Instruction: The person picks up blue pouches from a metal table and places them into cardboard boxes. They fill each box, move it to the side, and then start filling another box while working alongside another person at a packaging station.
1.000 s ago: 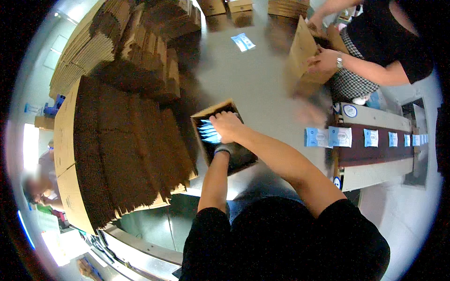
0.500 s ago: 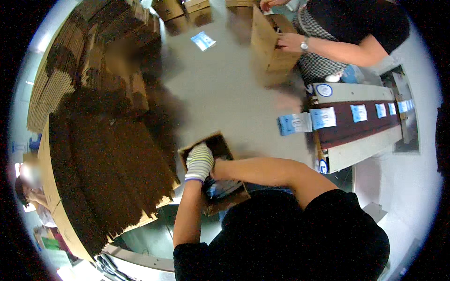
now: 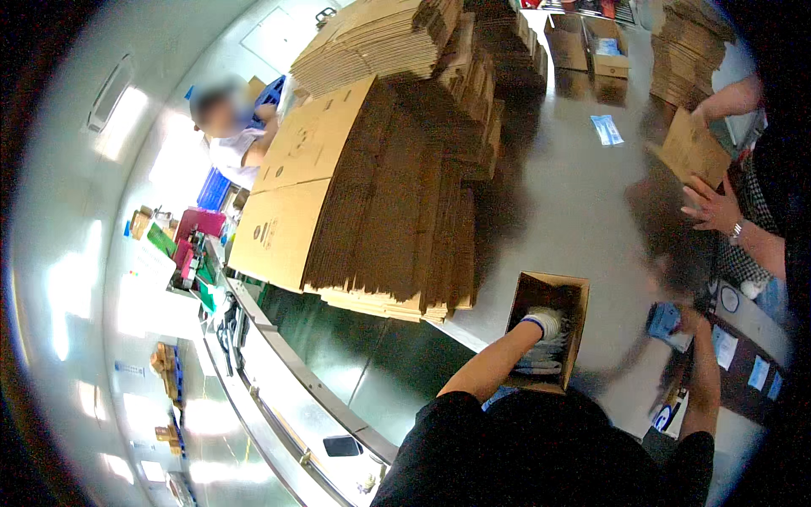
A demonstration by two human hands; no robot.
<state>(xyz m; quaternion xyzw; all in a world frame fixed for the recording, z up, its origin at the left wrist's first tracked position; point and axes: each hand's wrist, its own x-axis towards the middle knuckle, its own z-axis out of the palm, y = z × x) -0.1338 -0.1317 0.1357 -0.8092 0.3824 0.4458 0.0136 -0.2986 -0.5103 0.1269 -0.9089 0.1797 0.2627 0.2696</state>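
My left hand (image 3: 545, 323), in a striped knit glove, reaches down into an open cardboard box (image 3: 578, 342) in front of me. Its fingers are hidden inside, beside grey-blue packets (image 3: 538, 363) stacked in the box. My bare right hand (image 3: 694, 321) is stretched out to the right, at the end of a conveyor. It is closed on the edge of a blue-and-white packet (image 3: 667, 324), though blur hides part of the fingers. More such packets (image 3: 724, 346) lie in a row on the dark conveyor belt (image 3: 742, 377).
Tall stacks of flattened cartons (image 3: 283, 190) stand to the left. A loose packet (image 3: 606, 130) lies farther off on the grey table (image 3: 566, 198). At the right, a co-worker's hands (image 3: 714, 207) handle a cardboard carton (image 3: 688, 148). Open boxes (image 3: 610, 68) stand at the back.
My view has swung left. My right hand has come out of the box and gone right to the packets by the conveyor. My left hand is still in the box.
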